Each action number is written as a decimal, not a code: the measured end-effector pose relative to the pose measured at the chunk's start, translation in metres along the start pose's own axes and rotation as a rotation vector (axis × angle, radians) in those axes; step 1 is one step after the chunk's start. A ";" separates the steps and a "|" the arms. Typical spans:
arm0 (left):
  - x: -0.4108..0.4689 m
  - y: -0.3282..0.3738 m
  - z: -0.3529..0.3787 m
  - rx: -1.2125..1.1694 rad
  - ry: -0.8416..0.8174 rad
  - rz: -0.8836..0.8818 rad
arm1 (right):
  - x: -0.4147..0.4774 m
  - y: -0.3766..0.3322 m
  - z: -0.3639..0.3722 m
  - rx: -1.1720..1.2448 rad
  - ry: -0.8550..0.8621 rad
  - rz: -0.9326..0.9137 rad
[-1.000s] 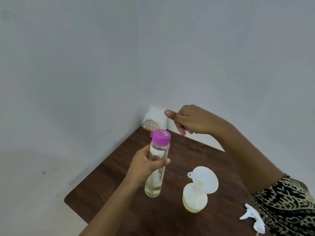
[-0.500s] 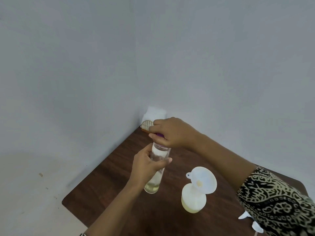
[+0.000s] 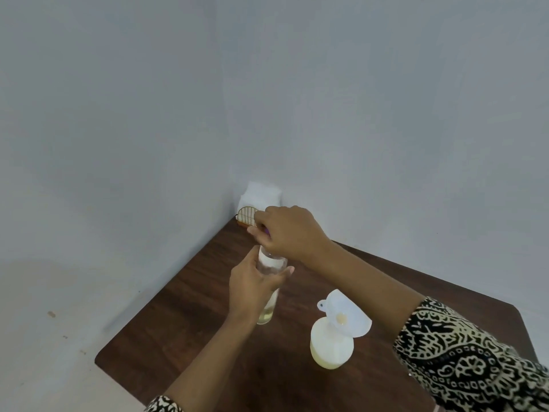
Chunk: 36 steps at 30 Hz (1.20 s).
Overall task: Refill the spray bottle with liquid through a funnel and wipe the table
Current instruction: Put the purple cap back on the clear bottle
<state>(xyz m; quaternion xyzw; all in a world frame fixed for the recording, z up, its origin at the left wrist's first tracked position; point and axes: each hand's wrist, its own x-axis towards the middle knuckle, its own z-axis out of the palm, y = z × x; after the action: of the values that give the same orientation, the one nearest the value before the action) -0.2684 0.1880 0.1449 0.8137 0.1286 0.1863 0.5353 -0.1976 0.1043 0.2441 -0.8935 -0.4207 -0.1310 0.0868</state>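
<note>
My left hand (image 3: 252, 285) grips a clear bottle (image 3: 269, 307) with a little pale liquid at its bottom, held upright above the dark wooden table (image 3: 184, 331). My right hand (image 3: 289, 231) covers and grips the bottle's purple cap (image 3: 267, 231), of which only a sliver shows. To the right stands a cream spray bottle (image 3: 331, 349) with a white funnel (image 3: 346, 315) tilted in its neck. The spray head is out of view.
A gold wire holder (image 3: 246, 216) with white napkins (image 3: 261, 196) sits in the table's far corner against grey walls. The table's left edge drops to a pale floor (image 3: 44, 337).
My right hand came down from above onto the purple cap and now grips it. The left hand keeps holding the bottle, shifted slightly back.
</note>
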 end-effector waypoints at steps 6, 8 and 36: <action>0.019 -0.014 -0.002 -0.136 -0.079 -0.103 | -0.035 0.041 -0.018 0.512 -0.113 0.201; 0.027 -0.020 0.003 -0.200 -0.090 -0.164 | -0.059 0.060 -0.012 0.518 -0.023 0.337; 0.235 -0.081 0.184 -0.051 -0.108 -0.285 | -0.247 0.123 0.264 0.146 -0.148 0.822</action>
<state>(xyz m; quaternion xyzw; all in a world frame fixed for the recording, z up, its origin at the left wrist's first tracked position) 0.0226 0.1645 0.0441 0.7820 0.2091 0.0676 0.5832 -0.2108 -0.0833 -0.0884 -0.9854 -0.0427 0.0094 0.1645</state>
